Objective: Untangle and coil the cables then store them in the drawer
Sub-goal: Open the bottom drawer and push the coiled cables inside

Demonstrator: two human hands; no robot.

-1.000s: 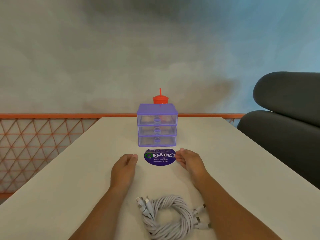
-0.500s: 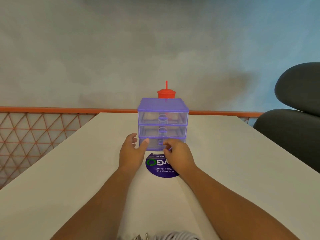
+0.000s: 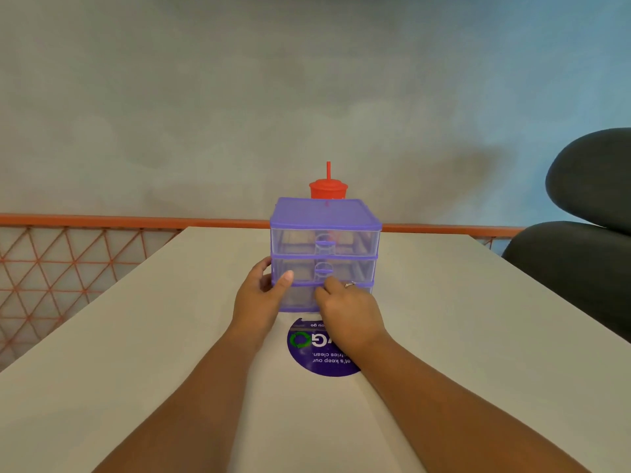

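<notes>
– Drawer unit [image 3: 326,254]: where is it seen?
– It is set at the centre of the frame, upright on the pale worktop [image 3: 478,336]. A purple frame and three clear drawers, stacked, can be made out. The top two are pushed in.
– How is it held?
– Its lower left corner is gripped by the left hand [image 3: 263,295]: the fingers are wrapped round the side wall and the thumb is pressed on the front. The right hand [image 3: 348,308] is curled onto the middle of the bottom drawer [image 3: 300,300], and its pull is covered by that hand. A ring is worn on one finger.
– What is found close by?
– A round purple sticker [image 3: 321,356] is stuck to the worktop just below the unit and is partly covered by the right wrist. A red cup [image 3: 327,190] with a straw is seen behind the unit, just above its lid.
– And farther out?
– An orange rail with netting [image 3: 68,268] is seen at the left edge, a dark padded chair [image 3: 580,261] at the right, and a grey wall across the upper frame.
</notes>
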